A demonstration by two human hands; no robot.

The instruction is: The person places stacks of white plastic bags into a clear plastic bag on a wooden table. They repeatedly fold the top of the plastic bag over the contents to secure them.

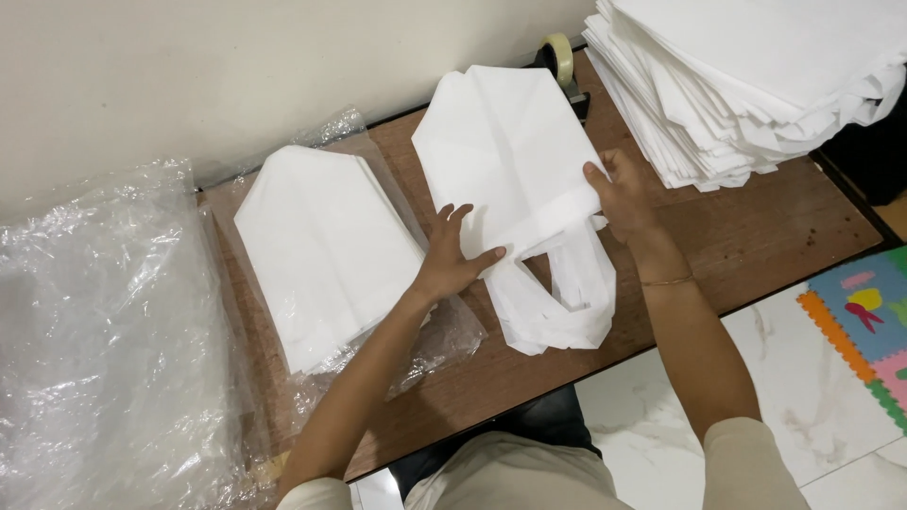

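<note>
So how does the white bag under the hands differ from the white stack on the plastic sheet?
The bag lies on bare table; the stack lies on a clear plastic sheet. Both hands, left and right, touch the bag; neither touches the stack. The bag shows handle loops; the stack shows none. Both are white.

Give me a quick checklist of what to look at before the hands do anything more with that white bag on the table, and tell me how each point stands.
1. Left hand flat on the white bag: ok, palm presses its lower left part.
2. Right hand has a grip: ok, fingers pinch the bag's right edge.
3. Bag lies flat on the wooden table: not ok, its handle end is creased and bunched.
4. Folded pile on the clear plastic sheet is apart from the bag: ok, bare wood shows between them.
5. Tall white stack steady: cannot tell, its edges overhang unevenly.
</note>
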